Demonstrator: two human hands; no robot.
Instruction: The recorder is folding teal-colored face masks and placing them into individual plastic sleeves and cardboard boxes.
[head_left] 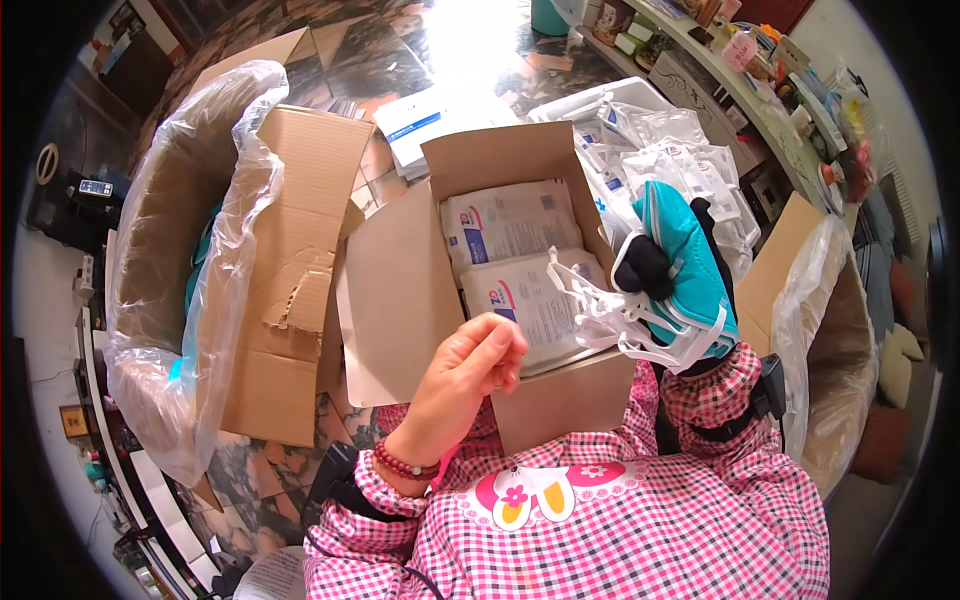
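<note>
My left hand, with red beads round its wrist, is held over the near left edge of an open carton. Its fingers are curled closed, and whether anything lies inside them is hidden. My right hand, in a black covering, grips a bundle of teal padded cloth pieces at the carton's right side. White straps hang from that bundle over the carton. Inside the carton lie two white printed packets, one behind the other.
On the left stands a large carton lined with clear plastic, teal material inside. Another plastic-lined carton is at the right. A white tray heaped with small white packets sits behind my right hand. White boxes lie beyond the middle carton.
</note>
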